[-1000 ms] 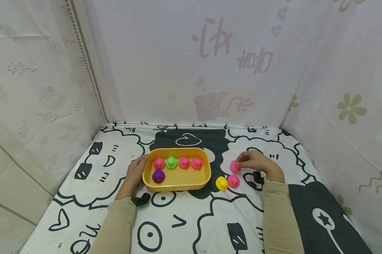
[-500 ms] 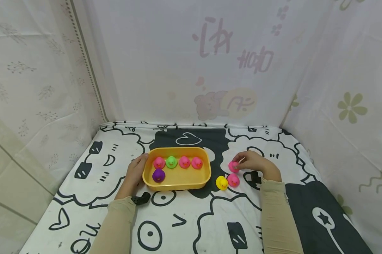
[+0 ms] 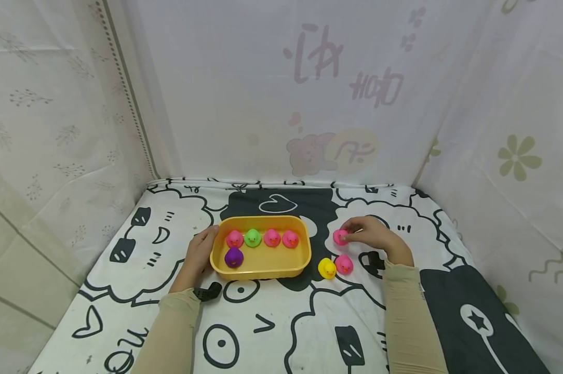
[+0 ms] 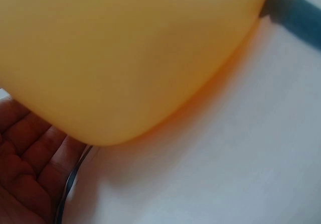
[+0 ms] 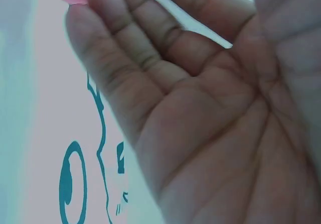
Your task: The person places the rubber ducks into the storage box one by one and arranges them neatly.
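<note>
A cartoon-print cloth (image 3: 258,345) bears a yellow tray (image 3: 263,273), yellow duck (image 3: 326,268) and pink duck (image 3: 344,264).

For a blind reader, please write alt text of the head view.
The right hand pinches a pink toy duck; the left hand touches a yellow tray of five ducks. Two more ducks sit on the patterned cloth.

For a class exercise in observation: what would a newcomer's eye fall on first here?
Probably the yellow, rounded rectangular plastic-looking tray on the printed black-and-white cloth, holding three pink rubbery toy ducks, a green duck and a purple duck. Next, perhaps, the small pink duck pinched by the right hand, right of the tray, with a yellow duck and another pink duck nearer the camera. The left hand touches the tray's left end.
</note>
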The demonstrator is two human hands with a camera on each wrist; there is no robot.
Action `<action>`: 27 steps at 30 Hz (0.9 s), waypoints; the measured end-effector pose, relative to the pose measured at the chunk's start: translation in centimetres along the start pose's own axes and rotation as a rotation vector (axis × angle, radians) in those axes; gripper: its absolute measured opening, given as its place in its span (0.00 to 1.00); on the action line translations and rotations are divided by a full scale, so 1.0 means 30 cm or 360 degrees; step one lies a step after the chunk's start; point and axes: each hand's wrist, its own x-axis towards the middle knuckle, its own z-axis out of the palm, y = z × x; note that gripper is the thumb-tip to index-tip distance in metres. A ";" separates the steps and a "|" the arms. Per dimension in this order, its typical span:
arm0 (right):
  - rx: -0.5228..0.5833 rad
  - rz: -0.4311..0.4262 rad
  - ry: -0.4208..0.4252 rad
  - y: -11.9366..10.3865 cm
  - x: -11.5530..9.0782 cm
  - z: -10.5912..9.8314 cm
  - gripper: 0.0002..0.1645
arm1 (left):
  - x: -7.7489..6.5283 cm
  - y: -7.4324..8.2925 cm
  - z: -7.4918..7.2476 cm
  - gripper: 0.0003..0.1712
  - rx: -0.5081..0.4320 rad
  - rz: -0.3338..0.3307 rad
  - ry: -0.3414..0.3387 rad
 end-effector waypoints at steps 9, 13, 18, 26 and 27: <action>0.0192 -0.0152 0.0165 -0.057 0.009 0.016 0.26 | -0.005 0.009 0.001 0.44 -0.0034 -0.0058 -0.0008; 0.0214 -0.0249 0.0170 -0.090 0.025 0.037 0.25 | -0.009 0.007 0.007 0.43 -0.0043 -0.0074 -0.0016; 0.0143 -0.0354 0.0160 -0.131 0.063 0.059 0.23 | -0.012 0.003 0.009 0.46 -0.0035 -0.0042 -0.0013; 0.0138 -0.0417 0.0023 -0.229 0.115 0.071 0.21 | -0.016 0.006 0.007 0.41 -0.0035 0.0014 0.0002; 0.0138 -0.0436 0.0007 -0.240 0.120 0.074 0.21 | -0.015 0.004 0.007 0.41 -0.0032 0.0024 0.0005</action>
